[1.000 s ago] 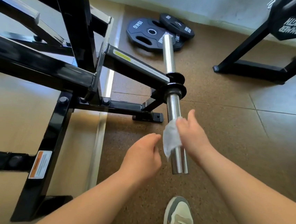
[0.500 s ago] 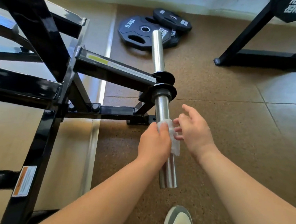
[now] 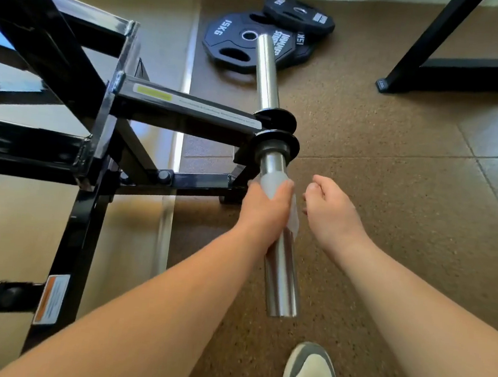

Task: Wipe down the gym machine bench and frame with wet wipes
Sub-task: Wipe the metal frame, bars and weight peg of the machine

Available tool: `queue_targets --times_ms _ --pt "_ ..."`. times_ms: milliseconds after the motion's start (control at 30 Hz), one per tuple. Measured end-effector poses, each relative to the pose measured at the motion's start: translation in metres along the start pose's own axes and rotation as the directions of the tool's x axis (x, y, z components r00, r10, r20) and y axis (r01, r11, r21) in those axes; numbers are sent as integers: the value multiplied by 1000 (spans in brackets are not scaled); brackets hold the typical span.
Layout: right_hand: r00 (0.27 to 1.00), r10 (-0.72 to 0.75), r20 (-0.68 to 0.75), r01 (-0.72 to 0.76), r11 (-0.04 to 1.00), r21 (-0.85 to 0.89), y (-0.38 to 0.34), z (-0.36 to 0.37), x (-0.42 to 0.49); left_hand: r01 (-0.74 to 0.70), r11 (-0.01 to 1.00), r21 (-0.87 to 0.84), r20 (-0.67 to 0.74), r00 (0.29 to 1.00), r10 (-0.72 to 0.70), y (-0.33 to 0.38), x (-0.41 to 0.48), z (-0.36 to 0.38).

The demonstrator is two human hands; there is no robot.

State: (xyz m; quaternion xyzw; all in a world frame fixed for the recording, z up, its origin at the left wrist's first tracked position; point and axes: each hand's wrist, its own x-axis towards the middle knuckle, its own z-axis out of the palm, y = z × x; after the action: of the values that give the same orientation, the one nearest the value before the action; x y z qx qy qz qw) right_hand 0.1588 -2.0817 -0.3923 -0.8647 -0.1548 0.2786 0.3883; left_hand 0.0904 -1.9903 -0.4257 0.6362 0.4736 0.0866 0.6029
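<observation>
A chrome weight peg (image 3: 282,279) sticks out toward me from the black machine frame (image 3: 188,108). A white wet wipe (image 3: 274,183) is wrapped around the peg just below its black collar (image 3: 276,144). My left hand (image 3: 265,211) is closed around the peg over the wipe. A corner of the wipe hangs out at the right of that hand. My right hand (image 3: 330,211) hovers just right of the peg, fingers loosely curled, holding nothing. The machine's bench is out of view.
Black weight plates (image 3: 240,43) lie on the brown cork-pattern floor behind the peg. Another black machine's base (image 3: 453,72) stands at the top right. My shoe (image 3: 310,376) is at the bottom. A frame leg with an orange warning label (image 3: 51,298) stands at left.
The wipe passed from my right hand to my left. My left hand now grips the peg with the wipe and has moved up toward the collar. My right hand let go and drew away.
</observation>
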Motion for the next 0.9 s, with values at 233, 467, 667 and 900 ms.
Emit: queue_targets --times_ms 233,467,667,900 --pt "988 -51 149 78 981 -180 -5 18 -22 54 994 98 200 977 -73 -62 -99 -10" --pt "999 48 5 -48 995 91 3 40 -38 -3 984 181 140 990 -22 5 -8 -13" --pt "1000 -28 3 28 995 -97 7 31 -53 -67 995 71 117 991 58 -33 -64 -4" --pt "846 -534 -4 449 716 -535 -36 40 -78 -258 915 310 304 939 161 -62 -94 -85"
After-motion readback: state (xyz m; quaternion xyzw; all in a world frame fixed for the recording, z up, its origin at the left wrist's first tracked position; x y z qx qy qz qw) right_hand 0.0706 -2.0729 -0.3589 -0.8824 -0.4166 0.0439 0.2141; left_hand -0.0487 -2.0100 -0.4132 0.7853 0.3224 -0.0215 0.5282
